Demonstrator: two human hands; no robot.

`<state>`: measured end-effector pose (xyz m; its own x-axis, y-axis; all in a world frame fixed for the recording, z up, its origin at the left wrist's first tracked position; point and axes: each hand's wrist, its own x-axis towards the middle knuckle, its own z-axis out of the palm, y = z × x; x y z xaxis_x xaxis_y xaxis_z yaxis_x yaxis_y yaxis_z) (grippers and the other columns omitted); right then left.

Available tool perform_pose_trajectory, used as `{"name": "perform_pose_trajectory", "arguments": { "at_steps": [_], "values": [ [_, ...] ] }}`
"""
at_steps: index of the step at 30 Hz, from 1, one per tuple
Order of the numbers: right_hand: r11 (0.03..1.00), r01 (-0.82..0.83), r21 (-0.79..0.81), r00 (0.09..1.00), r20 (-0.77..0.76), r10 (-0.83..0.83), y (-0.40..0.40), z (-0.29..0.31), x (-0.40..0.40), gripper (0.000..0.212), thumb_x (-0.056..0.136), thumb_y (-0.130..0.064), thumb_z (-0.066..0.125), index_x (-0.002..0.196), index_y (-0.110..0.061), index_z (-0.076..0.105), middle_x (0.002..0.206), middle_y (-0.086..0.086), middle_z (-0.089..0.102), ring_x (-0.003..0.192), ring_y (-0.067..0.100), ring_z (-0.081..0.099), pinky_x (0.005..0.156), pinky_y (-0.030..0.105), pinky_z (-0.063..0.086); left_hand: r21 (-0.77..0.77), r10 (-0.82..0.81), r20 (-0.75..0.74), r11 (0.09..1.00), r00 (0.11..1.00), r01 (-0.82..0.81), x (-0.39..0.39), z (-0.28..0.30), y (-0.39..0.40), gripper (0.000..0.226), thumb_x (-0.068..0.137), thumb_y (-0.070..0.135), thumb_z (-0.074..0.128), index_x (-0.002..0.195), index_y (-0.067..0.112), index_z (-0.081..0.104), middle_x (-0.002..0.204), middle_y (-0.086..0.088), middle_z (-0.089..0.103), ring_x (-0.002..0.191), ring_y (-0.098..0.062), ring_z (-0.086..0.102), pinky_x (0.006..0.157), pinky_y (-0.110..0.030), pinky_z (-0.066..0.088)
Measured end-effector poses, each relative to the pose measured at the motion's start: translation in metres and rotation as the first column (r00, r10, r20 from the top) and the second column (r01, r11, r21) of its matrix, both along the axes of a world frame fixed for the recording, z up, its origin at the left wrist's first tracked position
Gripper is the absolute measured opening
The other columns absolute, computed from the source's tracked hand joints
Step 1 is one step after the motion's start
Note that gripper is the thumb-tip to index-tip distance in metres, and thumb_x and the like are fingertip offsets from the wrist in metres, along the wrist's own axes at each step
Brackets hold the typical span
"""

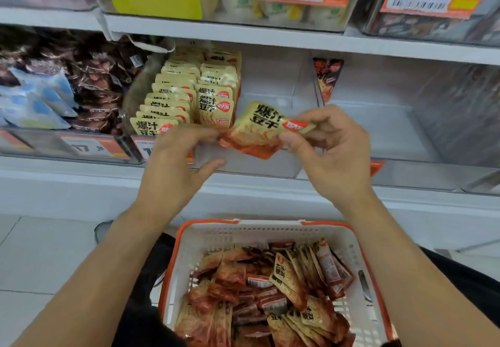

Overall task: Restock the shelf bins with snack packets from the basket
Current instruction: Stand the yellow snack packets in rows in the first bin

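Pinching the packet point(263, 130) at both ends, you hold it level in front of the middle shelf. Your right hand point(331, 154) has thumb and curled fingers closed on the red-badged end. Your left hand point(180, 157) takes the opposite, orange end with its fingertips, but the rest of that hand is loose, the thumb standing off below. Nothing else is in either hand.

The packet sits in the air just right of the clear bin point(216, 154) that holds matching packets, and it is tilted, printed face up. That bin carries two upright rows point(186, 95) on its left side. The space to their right looks unfilled, so judge that as the place for this one.

To do this step well, turn the packet upright so its print faces forward like the rows beside it, then set it down behind the front lip and press it back against its neighbour. Keep the sealed edges flat; a crumpled corner will stop the next packet seating squarely. Let the right hand carry and the left only steady.

The basket point(349, 241) below, white with an orange rim, is well stocked with loose packets point(270, 292) lying every way, so much restocking remains. The bin point(378, 130) further right shows one dark packet point(327, 79) against its side wall and otherwise bare plastic.
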<state>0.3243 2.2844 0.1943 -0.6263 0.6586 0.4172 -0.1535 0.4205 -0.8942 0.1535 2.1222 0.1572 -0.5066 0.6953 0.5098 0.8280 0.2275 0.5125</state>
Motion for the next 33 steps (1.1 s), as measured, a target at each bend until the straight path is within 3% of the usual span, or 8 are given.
{"name": "perform_pose_trajectory", "arguments": {
  "at_steps": [3, 8, 11, 14, 21, 25, 28, 33],
  "values": [
    [0.989, 0.042, 0.138, 0.999, 0.008, -0.044, 0.007, 0.018, -0.031, 0.032, 0.086, -0.008, 0.076, 0.091, -0.033, 0.057, 0.087, -0.005, 0.074, 0.076, 0.01, 0.072, 0.067, 0.023, 0.056, 0.094, 0.188, 0.001, 0.978, 0.982, -0.187, -0.026, -0.009, -0.005, 0.053, 0.077, 0.017, 0.084, 0.124, 0.011, 0.061, 0.125, -0.008, 0.059, 0.121, -0.023, 0.049, 0.107, -0.036, 0.037],
    [0.972, 0.003, 0.235, 0.926, 0.367, -0.091, 0.036, -0.007, -0.101, 0.033, 0.081, -0.017, 0.08, 0.074, -0.033, 0.052, 0.075, -0.006, 0.071, 0.068, 0.011, 0.068, 0.065, 0.034, 0.055, 0.055, 0.272, -0.051, 0.962, 0.961, -0.269, -0.053, -0.034, 0.0, 0.074, 0.074, 0.027, 0.087, 0.137, 0.007, 0.053, 0.144, -0.012, 0.049, 0.142, -0.03, 0.034, 0.117, -0.051, 0.027],
    [0.964, -0.049, 0.262, 0.848, 0.521, -0.098, 0.047, -0.022, -0.134, 0.037, 0.077, -0.019, 0.083, 0.067, -0.03, 0.049, 0.066, -0.008, 0.063, 0.061, 0.009, 0.06, 0.059, 0.02, 0.045, 0.056, 0.277, -0.055, 0.96, 0.959, -0.274, -0.054, -0.043, 0.003, 0.073, 0.075, 0.029, 0.086, 0.138, 0.01, 0.053, 0.146, -0.01, 0.048, 0.147, -0.029, 0.028, 0.122, -0.046, 0.017],
    [0.968, -0.099, 0.232, 0.812, 0.581, -0.056, 0.049, -0.034, -0.155, 0.032, 0.076, -0.019, 0.086, 0.073, -0.022, 0.054, 0.077, 0.003, 0.066, 0.076, 0.024, 0.068, 0.07, 0.036, 0.055, 0.089, 0.279, -0.044, 0.957, 0.959, -0.275, -0.055, -0.046, 0.005, 0.067, 0.076, 0.027, 0.084, 0.135, 0.011, 0.056, 0.145, -0.008, 0.049, 0.148, -0.029, 0.027, 0.123, -0.042, 0.013],
    [0.858, -0.083, 0.507, 0.808, 0.539, -0.24, 0.053, -0.043, -0.17, 0.042, 0.072, -0.04, 0.087, 0.085, -0.02, 0.052, 0.091, 0.001, 0.057, 0.08, 0.017, 0.055, 0.071, 0.03, 0.043, 0.07, 0.29, -0.067, 0.956, 0.955, -0.285, -0.052, -0.045, 0.006, 0.064, 0.078, 0.028, 0.082, 0.133, 0.013, 0.055, 0.146, -0.006, 0.048, 0.149, -0.025, 0.024, 0.123, -0.036, 0.006],
    [0.874, -0.05, 0.484, 0.812, 0.53, -0.247, 0.049, -0.045, -0.173, 0.044, 0.07, -0.035, 0.089, 0.087, -0.019, 0.051, 0.097, 0.001, 0.054, 0.08, 0.019, 0.058, 0.072, 0.028, 0.043, 0.071, 0.295, -0.079, 0.955, 0.952, -0.29, -0.051, -0.045, 0.007, 0.062, 0.077, 0.026, 0.082, 0.131, 0.011, 0.055, 0.144, -0.007, 0.049, 0.147, -0.026, 0.028, 0.124, -0.041, 0.009],
    [0.921, -0.005, 0.389, 0.831, 0.514, -0.213, 0.047, -0.046, -0.176, 0.05, 0.065, -0.03, 0.093, 0.09, -0.018, 0.051, 0.09, 0.002, 0.061, 0.08, 0.021, 0.062, 0.073, 0.037, 0.053, 0.074, 0.295, -0.069, 0.954, 0.953, -0.29, -0.05, -0.044, 0.007, 0.062, 0.077, 0.026, 0.082, 0.131, 0.012, 0.055, 0.143, -0.006, 0.049, 0.147, -0.025, 0.028, 0.123, -0.04, 0.008],
    [0.924, 0.013, 0.382, 0.855, 0.475, -0.208, 0.046, -0.042, -0.18, 0.049, 0.066, -0.02, 0.092, 0.094, -0.021, 0.053, 0.079, -0.004, 0.055, 0.071, 0.016, 0.055, 0.069, 0.036, 0.053, 0.072, 0.299, -0.075, 0.953, 0.951, -0.294, -0.049, -0.043, 0.008, 0.061, 0.077, 0.024, 0.082, 0.131, 0.011, 0.056, 0.144, -0.007, 0.049, 0.147, -0.027, 0.028, 0.123, -0.044, 0.01]
  ]
}}
